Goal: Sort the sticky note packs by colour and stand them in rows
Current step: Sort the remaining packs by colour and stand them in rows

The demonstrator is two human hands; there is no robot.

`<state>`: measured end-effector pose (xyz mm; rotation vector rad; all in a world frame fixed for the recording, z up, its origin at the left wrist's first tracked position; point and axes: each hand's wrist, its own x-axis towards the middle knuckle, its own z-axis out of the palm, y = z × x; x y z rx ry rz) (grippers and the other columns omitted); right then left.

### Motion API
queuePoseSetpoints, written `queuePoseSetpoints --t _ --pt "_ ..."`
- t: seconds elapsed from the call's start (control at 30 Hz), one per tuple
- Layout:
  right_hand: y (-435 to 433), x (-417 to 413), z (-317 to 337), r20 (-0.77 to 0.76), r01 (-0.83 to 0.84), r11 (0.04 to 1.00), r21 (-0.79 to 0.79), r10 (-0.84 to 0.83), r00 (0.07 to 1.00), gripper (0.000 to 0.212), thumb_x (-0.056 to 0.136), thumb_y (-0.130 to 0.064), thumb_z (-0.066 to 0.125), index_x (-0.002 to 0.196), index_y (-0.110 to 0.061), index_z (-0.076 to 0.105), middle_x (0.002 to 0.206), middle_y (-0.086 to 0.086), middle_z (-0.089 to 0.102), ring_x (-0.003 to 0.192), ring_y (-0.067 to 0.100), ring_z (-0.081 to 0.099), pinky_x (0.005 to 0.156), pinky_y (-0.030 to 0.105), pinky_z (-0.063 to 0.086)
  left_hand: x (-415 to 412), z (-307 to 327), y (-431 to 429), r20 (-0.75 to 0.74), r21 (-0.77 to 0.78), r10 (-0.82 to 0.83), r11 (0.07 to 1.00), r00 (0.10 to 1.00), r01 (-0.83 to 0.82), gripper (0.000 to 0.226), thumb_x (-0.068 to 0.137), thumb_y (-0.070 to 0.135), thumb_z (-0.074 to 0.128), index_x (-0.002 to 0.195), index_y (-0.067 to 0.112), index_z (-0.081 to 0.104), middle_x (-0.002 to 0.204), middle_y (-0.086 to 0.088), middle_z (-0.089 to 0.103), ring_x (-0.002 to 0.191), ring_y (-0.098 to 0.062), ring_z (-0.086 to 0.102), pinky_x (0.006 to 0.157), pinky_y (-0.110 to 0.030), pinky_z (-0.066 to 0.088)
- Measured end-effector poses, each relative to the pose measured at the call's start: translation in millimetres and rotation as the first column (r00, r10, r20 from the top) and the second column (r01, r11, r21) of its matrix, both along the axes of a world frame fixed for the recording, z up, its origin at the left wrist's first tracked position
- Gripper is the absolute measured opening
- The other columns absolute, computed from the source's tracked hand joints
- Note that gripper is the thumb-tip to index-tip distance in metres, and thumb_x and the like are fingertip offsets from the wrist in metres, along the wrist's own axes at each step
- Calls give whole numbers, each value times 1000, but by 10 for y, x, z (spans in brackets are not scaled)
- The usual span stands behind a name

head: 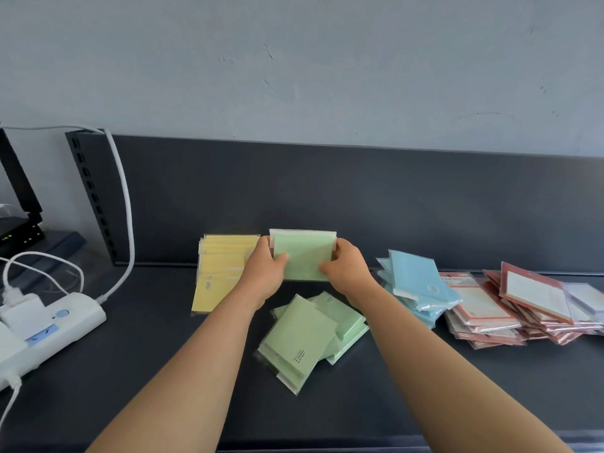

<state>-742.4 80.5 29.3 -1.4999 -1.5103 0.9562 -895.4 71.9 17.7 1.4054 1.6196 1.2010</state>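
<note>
Head view: the left hand (265,268) and right hand (347,269) grip opposite side edges of an upright bundle of pale green plastic-wrapped sticky note packs (304,255), thumbs on its front face. The bundle stands on the dark shelf (130,371), just right of the standing yellow sticky note packs (222,273) and behind loose green sticky note packs (310,338).

Power strip (49,328) far left, leaning row (222,266) beside upright packs (302,256), loose pile (304,338) before them

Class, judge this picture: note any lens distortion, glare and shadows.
Head view: the wide lens bows the top edge of the dark back panel; light is soft, shadows faint; wrappers of the blue packs glint slightly; held green packs look sharp.
</note>
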Motion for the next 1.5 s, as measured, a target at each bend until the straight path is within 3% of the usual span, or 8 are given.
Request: queuePoseSetpoints --t 0.07,0.17,0.37,0.63,0.8,1.07,1.3,1.5 --pt "128 -13 -60 12 35 999 -7 -34 999 30 83 8 48 106 -10 54 105 9 63 92 27 63 59 27 50 3 -36 98 -66 -32 15 999 998 -17 27 96 20 47 123 21 46 129 2 53 119 -23 48 99 -42 44" --pt "295 -27 -152 61 69 998 -9 -69 996 28 82 7 46 104 -7 56 103 10 64 89 25 62 66 32 51 32 -97 228 -168 -70 55 995 984 -67 26 96 22 46 123 20 47 133 2 51 126 -26 42 105 -46 37" --pt "451 -39 -265 149 95 995 -37 -88 985 25 82 8 34 97 -2 52 92 10 56 67 17 45 49 24 34 102 -169 367 -287 -128 16 990 958 -54 20 100 19 40 118 11 44 106 -4 55 79 -14 46 58 -27 32" --pt "538 2 -378 220 129 992 -14 -123 968 18 83 3 48 97 -5 56 88 6 60 69 18 51 48 24 36 68 -204 419 -295 -147 66 983 953 -114 21 98 15 41 118 8 46 100 -7 55 71 -14 46 53 -27 31" --pt "468 17 -371 169 82 997 7 -82 982 15 76 11 43 76 0 53 62 3 44 51 17 32 37 17 25 91 -237 373 -257 -179 -29 984 966 -18 40 95 9 36 135 11 38 108 -5 56 79 -16 52 54 -26 37" --pt "449 24 -364 176 53 998 43 -60 983 24 80 13 41 70 -6 50 65 2 46 51 15 36 31 10 25 59 -261 341 -238 -165 -55 986 970 15 41 94 8 43 134 15 36 115 -5 56 97 -21 56 77 -34 48" --pt "465 -20 -369 225 74 997 6 -73 972 19 80 9 43 91 1 56 82 9 55 58 16 44 43 23 33 49 -281 340 -264 -201 -46 979 963 -9 48 94 8 47 139 7 29 128 -10 49 114 -28 51 88 -36 45" --pt "399 -33 -339 231 49 999 -17 -43 972 7 90 -7 51 88 -7 44 78 2 46 62 15 43 47 24 30 40 -219 255 -274 -195 -64 981 959 10 27 95 13 48 121 7 40 105 -7 55 85 -19 54 61 -29 41"
